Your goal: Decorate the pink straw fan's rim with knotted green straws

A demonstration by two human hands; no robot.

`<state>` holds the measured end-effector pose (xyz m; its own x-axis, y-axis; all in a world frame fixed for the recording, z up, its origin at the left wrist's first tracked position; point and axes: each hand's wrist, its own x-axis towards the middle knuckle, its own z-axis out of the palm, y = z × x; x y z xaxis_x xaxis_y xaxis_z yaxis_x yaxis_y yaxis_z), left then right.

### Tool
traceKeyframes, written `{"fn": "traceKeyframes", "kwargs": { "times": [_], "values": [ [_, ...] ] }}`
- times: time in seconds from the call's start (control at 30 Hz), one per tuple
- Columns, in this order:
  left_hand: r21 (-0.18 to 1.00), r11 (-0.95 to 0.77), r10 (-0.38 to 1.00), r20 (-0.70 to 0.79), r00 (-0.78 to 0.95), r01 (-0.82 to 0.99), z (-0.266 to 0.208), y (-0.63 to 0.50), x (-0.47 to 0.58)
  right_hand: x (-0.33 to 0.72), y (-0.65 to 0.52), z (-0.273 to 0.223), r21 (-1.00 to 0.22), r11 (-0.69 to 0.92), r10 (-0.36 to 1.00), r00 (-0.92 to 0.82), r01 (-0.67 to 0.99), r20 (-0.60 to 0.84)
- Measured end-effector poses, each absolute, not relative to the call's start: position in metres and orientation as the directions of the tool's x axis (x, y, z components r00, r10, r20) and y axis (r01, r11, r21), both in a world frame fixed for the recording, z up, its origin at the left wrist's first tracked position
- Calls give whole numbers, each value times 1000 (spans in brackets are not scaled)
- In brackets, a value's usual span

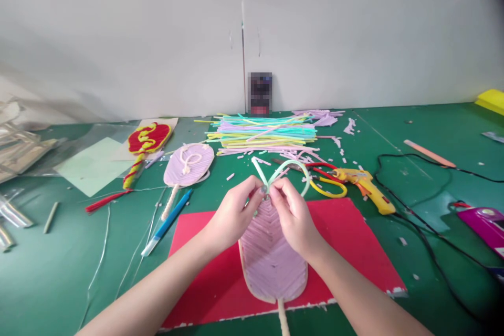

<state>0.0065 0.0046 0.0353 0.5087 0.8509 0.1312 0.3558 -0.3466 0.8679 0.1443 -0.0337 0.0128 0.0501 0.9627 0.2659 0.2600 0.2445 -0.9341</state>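
Green pipe cleaner (291,162) loops at the lilac fan (274,260), pinched by fingers (280,190) of the left hand (237,206) and right hand (294,211).

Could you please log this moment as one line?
left hand: pinching pale-green pipe cleaner | right hand: pinching same | below hands: lilac fan, red sheet | nearby: yellow glue gun

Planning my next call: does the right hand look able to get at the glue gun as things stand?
Probably yes: the glue gun lies to the right of the right hand, its grip uncovered. But that hand pinches the green pipe cleaner, so it would likely have to let go first.
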Motion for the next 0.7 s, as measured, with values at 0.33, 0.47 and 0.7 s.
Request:
{"fn": "traceKeyframes", "kwargs": {
  "times": [0.33, 0.47, 0.7],
  "values": [
    [917, -315, 824, 137, 550, 243, 35, 7, 4, 145, -33, 17, -990, 117, 991, -49, -80, 121],
    [905, -339, 796, 131, 590, 257, 37, 8, 2, 146, -32, 18, -987, 130, 987, -87, -94, 138],
    [722, -572, 790, 355, 500, 390, 45, 15, -9, 152, -31, 20, -992, 79, 993, -84, -99, 87]
  ]
}}
